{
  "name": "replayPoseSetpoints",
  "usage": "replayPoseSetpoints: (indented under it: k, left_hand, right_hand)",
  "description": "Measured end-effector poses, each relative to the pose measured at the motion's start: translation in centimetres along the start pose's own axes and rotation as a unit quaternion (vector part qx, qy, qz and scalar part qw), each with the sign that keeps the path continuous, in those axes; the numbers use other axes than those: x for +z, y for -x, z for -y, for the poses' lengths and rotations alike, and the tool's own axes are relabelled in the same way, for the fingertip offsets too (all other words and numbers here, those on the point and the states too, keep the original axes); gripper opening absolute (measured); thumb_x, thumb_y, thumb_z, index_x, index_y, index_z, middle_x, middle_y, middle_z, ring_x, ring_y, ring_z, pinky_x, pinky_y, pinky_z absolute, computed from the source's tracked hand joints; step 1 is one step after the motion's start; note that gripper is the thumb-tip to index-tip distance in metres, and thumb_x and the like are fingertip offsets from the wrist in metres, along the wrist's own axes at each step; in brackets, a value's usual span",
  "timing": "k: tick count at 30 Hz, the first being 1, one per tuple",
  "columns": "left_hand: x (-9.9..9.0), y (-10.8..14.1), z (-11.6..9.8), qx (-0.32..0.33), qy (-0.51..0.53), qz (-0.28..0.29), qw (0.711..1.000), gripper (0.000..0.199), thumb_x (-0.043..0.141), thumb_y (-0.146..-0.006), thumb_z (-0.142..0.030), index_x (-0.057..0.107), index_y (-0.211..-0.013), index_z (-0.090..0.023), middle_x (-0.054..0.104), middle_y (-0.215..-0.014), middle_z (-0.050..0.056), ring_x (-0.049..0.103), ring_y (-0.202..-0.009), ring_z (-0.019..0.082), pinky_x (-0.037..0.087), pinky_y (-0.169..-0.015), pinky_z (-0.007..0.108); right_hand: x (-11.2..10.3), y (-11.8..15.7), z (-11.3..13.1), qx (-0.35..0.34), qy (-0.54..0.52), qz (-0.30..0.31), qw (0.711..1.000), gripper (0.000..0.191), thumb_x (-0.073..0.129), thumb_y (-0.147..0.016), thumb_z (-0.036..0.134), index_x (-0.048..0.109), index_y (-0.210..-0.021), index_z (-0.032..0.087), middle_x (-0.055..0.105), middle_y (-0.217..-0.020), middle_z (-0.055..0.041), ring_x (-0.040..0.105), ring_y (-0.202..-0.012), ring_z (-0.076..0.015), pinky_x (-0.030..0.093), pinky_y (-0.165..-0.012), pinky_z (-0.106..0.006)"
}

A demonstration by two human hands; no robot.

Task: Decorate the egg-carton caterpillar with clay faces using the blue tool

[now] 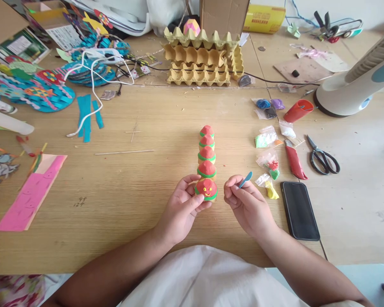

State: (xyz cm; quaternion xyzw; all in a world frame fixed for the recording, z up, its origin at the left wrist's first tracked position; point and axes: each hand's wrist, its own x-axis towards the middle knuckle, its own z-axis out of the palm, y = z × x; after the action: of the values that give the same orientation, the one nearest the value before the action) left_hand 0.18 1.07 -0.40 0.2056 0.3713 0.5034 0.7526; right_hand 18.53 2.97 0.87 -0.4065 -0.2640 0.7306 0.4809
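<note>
Caterpillar figure in red, green and yellow, standing on the wooden table near its middle and extending away from the wearer as a row of five domed segments. Each dome is red above a green band; the nearest bears yellow eyes and a curved yellow mouth. The left hand pinches this nearest segment, thumb at its near left edge and fingers around its side. The right hand, just to the right and apart from the figure, pinches a small blue tool between thumb and fingers, the flat end pointing up and to the right.

Right of the hands lie small bags of coloured clay, a red cutter, black-handled scissors and, nearest, a dark phone. Beyond them a red cup lies tilted. At the far side stand cut egg cartons; to the left are a pink strip, blue strips and a white cable.
</note>
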Motion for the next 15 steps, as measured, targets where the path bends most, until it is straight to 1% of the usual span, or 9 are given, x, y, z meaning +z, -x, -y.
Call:
replayPoseSetpoints:
  k: [2, 5, 8, 11, 13, 15]
  left_hand:
    - [-0.1, -0.1, -0.1, 0.0, 0.004, 0.0, 1.0, 0.038, 0.08, -0.085, -0.027, 0.061, -0.118, -0.03, 0.068, -0.104, -0.002, 0.068, -0.092, 0.01, 0.059, -0.081, 0.022]
    - [-0.1, -0.2, -0.1, -0.003, 0.003, -0.004, 1.0, 0.037, 0.079, -0.085, -0.026, 0.061, -0.118, -0.03, 0.069, -0.104, -0.002, 0.069, -0.091, 0.01, 0.059, -0.081, 0.021]
    - [-0.1, -0.3, -0.2, -0.006, 0.001, -0.003, 1.0, 0.038, 0.08, -0.085, -0.026, 0.061, -0.117, -0.03, 0.071, -0.105, -0.002, 0.07, -0.091, 0.01, 0.059, -0.082, 0.022]
    - [-0.1, -0.3, -0.2, -0.009, 0.001, -0.005, 1.0, 0.039, 0.081, -0.083, -0.027, 0.061, -0.117, -0.029, 0.071, -0.106, -0.001, 0.071, -0.091, 0.011, 0.059, -0.081, 0.023]
    - [-0.1, -0.3, -0.2, -0.011, 0.0, -0.006, 1.0, 0.04, 0.082, -0.083, -0.027, 0.061, -0.117, -0.029, 0.071, -0.106, -0.001, 0.071, -0.091, 0.011, 0.059, -0.081, 0.023]
    - [-0.1, -0.2, -0.1, -0.012, -0.002, -0.006, 1.0, 0.039, 0.081, -0.083, -0.027, 0.061, -0.117, -0.029, 0.071, -0.106, -0.001, 0.071, -0.091, 0.011, 0.059, -0.081, 0.024]
  right_hand:
    - [-0.2, -0.2, 0.4, 0.013, -0.034, -0.002, 0.999, 0.004, 0.068, -0.086, 0.025, 0.068, -0.085, 0.022, 0.051, -0.072, -0.0001, 0.039, -0.063, -0.0141, 0.037, -0.06, -0.028]
    - [-0.7, -0.8, 0.9, 0.059, -0.102, -0.015, 0.993, 0.003, 0.066, -0.085, 0.022, 0.068, -0.083, 0.023, 0.05, -0.075, -0.0004, 0.043, -0.066, -0.0146, 0.043, -0.062, -0.027]
    - [-1.2, -1.3, 1.3, 0.091, -0.145, -0.034, 0.985, 0.007, 0.064, -0.085, 0.023, 0.071, -0.085, 0.023, 0.056, -0.083, -0.0029, 0.049, -0.07, -0.0153, 0.046, -0.06, -0.027]
    - [-1.5, -1.6, 1.4, 0.093, -0.155, -0.034, 0.983, 0.01, 0.062, -0.084, 0.024, 0.072, -0.082, 0.022, 0.061, -0.089, -0.0043, 0.054, -0.077, -0.016, 0.05, -0.066, -0.028]
    - [-1.6, -1.7, 1.3, 0.083, -0.14, -0.027, 0.986, 0.013, 0.06, -0.085, 0.028, 0.071, -0.082, 0.022, 0.062, -0.088, -0.0045, 0.056, -0.079, -0.0173, 0.051, -0.071, -0.031]
    - [-1.7, -1.8, 1.2, 0.062, -0.107, -0.023, 0.992, 0.018, 0.058, -0.088, 0.034, 0.07, -0.081, 0.023, 0.059, -0.085, -0.0045, 0.054, -0.077, -0.0182, 0.049, -0.07, -0.033]
